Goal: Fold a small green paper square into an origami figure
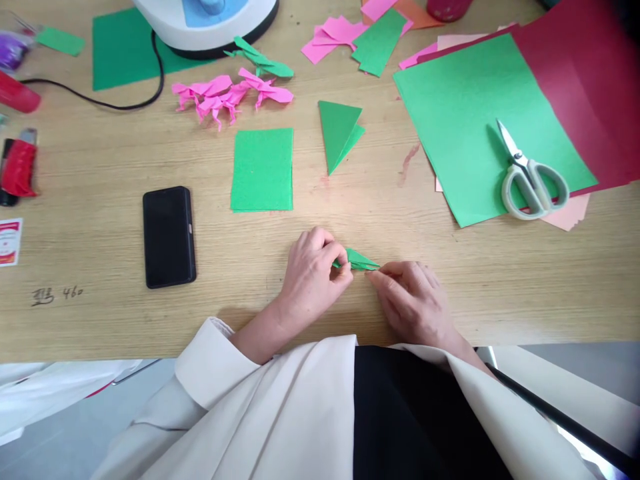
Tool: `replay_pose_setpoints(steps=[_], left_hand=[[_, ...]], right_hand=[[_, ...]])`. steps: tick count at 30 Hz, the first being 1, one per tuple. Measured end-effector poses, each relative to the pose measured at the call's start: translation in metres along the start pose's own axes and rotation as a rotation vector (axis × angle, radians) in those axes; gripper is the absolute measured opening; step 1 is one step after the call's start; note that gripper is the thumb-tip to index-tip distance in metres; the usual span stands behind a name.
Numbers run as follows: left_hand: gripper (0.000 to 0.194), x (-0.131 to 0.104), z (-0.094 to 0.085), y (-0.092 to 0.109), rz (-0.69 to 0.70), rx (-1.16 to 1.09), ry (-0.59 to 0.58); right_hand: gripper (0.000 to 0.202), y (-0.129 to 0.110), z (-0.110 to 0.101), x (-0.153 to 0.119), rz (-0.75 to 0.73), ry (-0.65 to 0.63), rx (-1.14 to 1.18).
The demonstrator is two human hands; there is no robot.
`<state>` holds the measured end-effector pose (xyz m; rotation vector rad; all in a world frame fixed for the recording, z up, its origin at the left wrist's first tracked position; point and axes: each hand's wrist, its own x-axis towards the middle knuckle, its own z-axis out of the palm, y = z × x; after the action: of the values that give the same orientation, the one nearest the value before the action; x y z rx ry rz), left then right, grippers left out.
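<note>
A small folded green paper piece (361, 260) lies between my hands near the table's front edge, its narrow tip pointing right. My left hand (317, 267) pinches its left end between thumb and fingers. At the pointed right end, my right hand (413, 297) has its thumb and forefinger closed on the tip. Beyond them lie a stack of green paper squares (263, 170) and a folded green triangle (340, 130). Pink folded paper figures (220, 97) and a green folded figure (265, 61) sit farther back.
Scissors (530, 177) rest on large green sheets (465, 127) at the right, over red sheets (585, 87). A black phone (169, 237) lies left of my hands. A white device (210, 23) with a black cable stands at the back; a red-handled tool (19, 168) lies far left.
</note>
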<state>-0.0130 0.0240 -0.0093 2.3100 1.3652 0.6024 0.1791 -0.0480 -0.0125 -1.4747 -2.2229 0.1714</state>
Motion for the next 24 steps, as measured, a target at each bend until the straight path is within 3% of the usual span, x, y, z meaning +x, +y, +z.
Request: replay_pose_setpoints(steps=[5,14,18,24], left_hand=[[0.009,0.001,0.0,0.001,-0.005,0.027,-0.015],[0.009,0.002,0.0,0.001,-0.006,0.05,-0.024],[0.008,0.003,-0.001,0.001,-0.003,0.057,-0.045],[0.008,0.002,-0.001,0.002,0.001,0.053,-0.047]], right_hand=[[0.041,0.0,0.003,-0.004,-0.094,-0.034,-0.108],[0.036,-0.001,0.001,-0.003,-0.135,0.006,-0.118],[0.038,-0.002,0.003,0.004,-0.164,0.08,-0.015],[0.022,0.002,0.003,0.02,0.045,0.0,0.259]])
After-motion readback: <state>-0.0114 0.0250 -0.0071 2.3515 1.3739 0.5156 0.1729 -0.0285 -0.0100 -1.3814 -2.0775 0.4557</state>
